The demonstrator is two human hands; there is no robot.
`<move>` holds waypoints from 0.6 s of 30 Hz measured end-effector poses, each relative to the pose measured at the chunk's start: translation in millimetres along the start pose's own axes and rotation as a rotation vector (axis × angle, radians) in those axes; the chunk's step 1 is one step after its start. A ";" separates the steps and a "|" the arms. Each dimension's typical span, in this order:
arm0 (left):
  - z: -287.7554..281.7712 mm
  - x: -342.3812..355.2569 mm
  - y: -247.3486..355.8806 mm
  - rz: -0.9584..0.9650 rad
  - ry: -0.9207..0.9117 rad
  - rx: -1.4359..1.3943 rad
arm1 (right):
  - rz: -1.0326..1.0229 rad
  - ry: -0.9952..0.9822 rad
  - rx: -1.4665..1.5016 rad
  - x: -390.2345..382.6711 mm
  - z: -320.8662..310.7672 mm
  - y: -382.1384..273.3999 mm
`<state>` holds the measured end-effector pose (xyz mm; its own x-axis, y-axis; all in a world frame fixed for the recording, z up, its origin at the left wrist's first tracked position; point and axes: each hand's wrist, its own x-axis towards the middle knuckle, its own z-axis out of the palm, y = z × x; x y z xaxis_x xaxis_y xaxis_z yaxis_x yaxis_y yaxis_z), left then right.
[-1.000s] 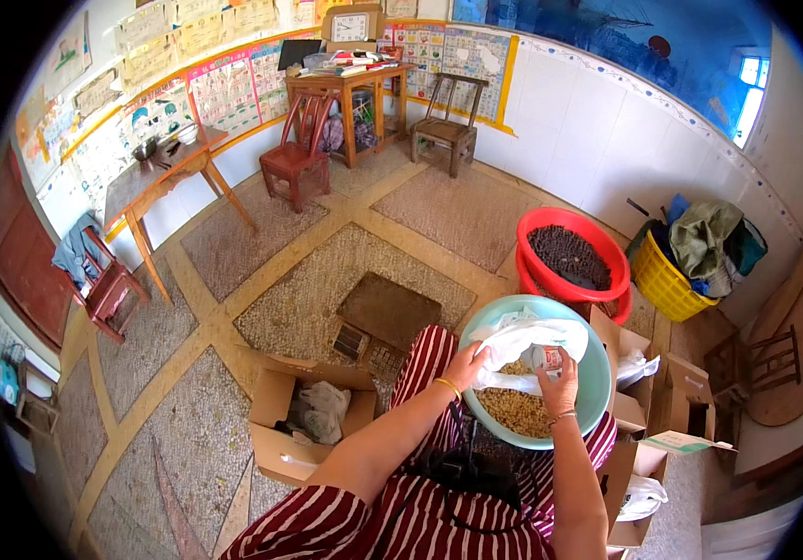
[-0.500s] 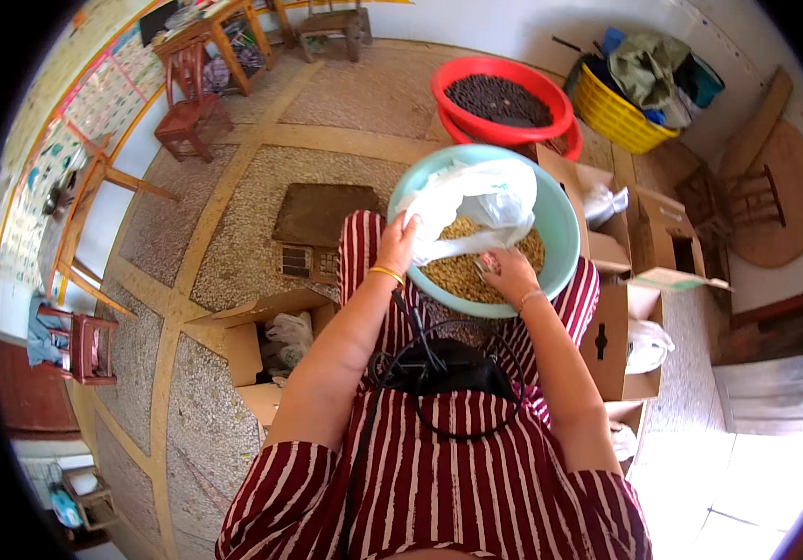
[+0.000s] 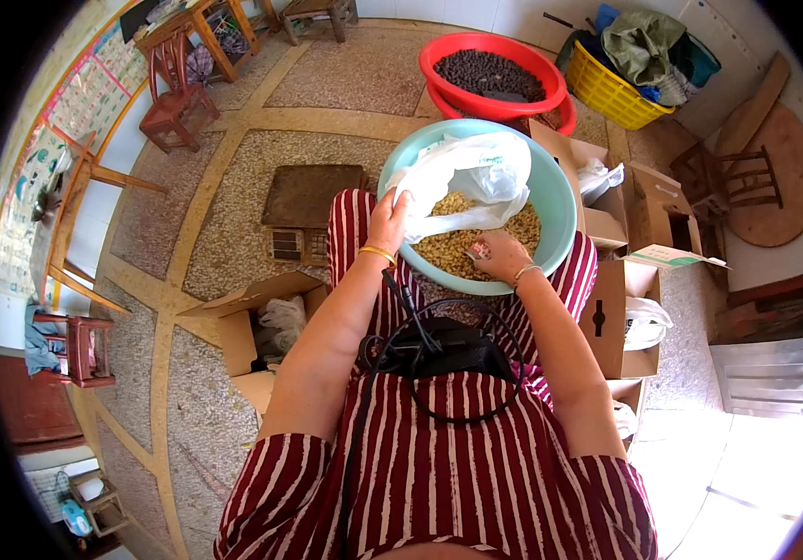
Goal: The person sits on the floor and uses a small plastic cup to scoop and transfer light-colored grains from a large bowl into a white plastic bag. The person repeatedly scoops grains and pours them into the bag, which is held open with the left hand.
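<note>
A light-blue basin (image 3: 560, 201) rests on my lap, with a bed of small yellowish kernels or pieces (image 3: 445, 250) in it. A white plastic bag (image 3: 492, 152) lies over the far part of the basin with its mouth spread. At the basin's left rim my left hand (image 3: 387, 224) is closed on the bag's edge. My right hand (image 3: 506, 257) is down at the near right of the pieces, fingers curled round a small red-and-silver object (image 3: 479, 251). Its kind is too small to make out, and its lower end is hidden.
Beyond the basin stand red tubs (image 3: 551, 79), the upper one holding dark round pieces, beside a full yellow basket (image 3: 607, 93). Cardboard boxes (image 3: 611, 322) with white bags line my right; another box (image 3: 238, 336) sits left. A low wooden stool (image 3: 313, 191) stands ahead.
The view has shifted slightly, so the basin sits a little higher in it. My right hand has turned a little, showing more of the small object. My left hand keeps its hold on the bag.
</note>
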<state>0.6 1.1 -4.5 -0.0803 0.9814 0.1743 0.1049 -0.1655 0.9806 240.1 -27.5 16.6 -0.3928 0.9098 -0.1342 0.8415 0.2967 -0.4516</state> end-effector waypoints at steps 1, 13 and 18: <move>-1.1 -0.5 -0.3 0.008 0.006 0.014 | -0.003 0.009 0.032 -3.2 -5.3 -5.4; 1.2 -1.2 0.8 0.002 0.015 -0.057 | 0.315 -0.123 0.933 -3.4 -16.9 12.8; 0.8 -2.6 5.4 -0.001 0.004 -0.060 | 0.379 -0.092 1.193 -8.2 -29.2 7.4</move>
<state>2.2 -2.3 0.3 -0.0846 0.9812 0.1737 0.0451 -0.1704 0.9843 260.3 -24.2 40.2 -0.2648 0.8425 -0.4692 0.0667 -0.4694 -0.8805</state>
